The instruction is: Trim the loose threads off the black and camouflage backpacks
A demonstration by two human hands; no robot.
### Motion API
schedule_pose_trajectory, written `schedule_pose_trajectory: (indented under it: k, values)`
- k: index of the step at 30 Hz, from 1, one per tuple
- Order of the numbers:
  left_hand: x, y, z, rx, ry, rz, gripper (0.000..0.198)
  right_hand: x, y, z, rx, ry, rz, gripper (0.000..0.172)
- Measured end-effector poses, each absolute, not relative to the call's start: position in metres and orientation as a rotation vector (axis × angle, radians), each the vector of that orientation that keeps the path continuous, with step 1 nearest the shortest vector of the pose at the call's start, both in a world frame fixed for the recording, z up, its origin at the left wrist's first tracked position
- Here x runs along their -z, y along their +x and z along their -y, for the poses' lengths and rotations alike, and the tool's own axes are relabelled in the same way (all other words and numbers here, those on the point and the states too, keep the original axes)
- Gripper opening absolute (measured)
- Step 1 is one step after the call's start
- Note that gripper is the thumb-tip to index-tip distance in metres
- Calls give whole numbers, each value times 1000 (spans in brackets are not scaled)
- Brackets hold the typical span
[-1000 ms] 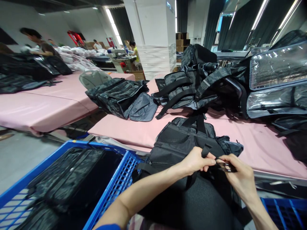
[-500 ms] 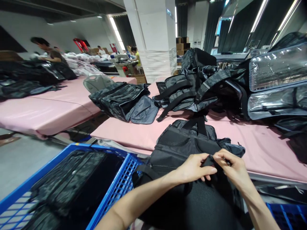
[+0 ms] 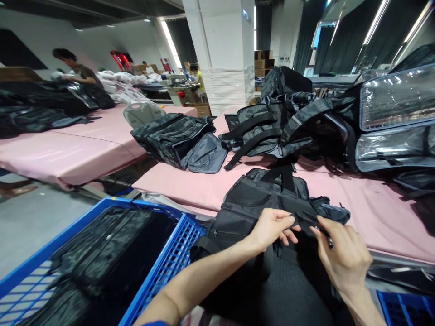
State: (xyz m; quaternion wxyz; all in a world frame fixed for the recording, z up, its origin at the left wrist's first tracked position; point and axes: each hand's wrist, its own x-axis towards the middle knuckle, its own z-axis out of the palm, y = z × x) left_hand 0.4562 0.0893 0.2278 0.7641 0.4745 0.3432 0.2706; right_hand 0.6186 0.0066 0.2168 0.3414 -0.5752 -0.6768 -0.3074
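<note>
A black backpack [image 3: 251,199] lies in front of me, its mesh back panel [image 3: 288,280] facing up and its near part against my body. Above it, my left hand [image 3: 273,228] is closed, thumb and forefinger pinching a bit of black strap. Close on the right, my right hand [image 3: 345,253] is closed around a slim dark tool [image 3: 325,233] that looks like thread snips. Its pointed end reaches toward the left fingertips; whether it touches the strap is hard to tell.
At my left stands a blue plastic basket [image 3: 131,290] holding dark camouflage bags [image 3: 102,244]. More bags [image 3: 268,122] are heaped across the pink-covered table [image 3: 190,188], with silver-lined ones [image 3: 394,99] on the right. Another blue basket [image 3: 404,308] sits low right. A person [image 3: 78,74] works farther off.
My right hand has drawn away to the right from the left one, and the dark tool now shows in it. The left hand has shifted slightly left, still pinching. The view has turned slightly.
</note>
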Motion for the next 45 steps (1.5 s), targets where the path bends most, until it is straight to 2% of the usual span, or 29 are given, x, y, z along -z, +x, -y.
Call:
schedule_pose_trajectory:
  k: [6,10,19,26,29,35,41,45]
  values:
    - [-228,458,-89,-587,1039,-739,51,-217,613,-8,1022,-1462,1785,32]
    - [-228,457,-89,-572,1056,-716,49,-217,613,-8,853,-1442,1791,26]
    - [-223,453,-90,-521,1089,-629,53,-214,619,-9,615,-1389,1819,25]
    - [-223,448,-97,-413,1244,-664,43,-218,634,-10,610,-1352,1949,26]
    - [-221,447,-101,-306,1318,-677,39,-221,640,-12,578,-1315,2050,20]
    - [-222,444,-104,-279,1210,-687,41,-208,644,-5,197,-1304,1915,18]
    - [-225,447,-108,-339,1175,-756,36,-207,643,2,401,-1340,1964,24]
    - [-222,450,-108,-337,1170,-755,33,-211,638,0,428,-1343,1978,18]
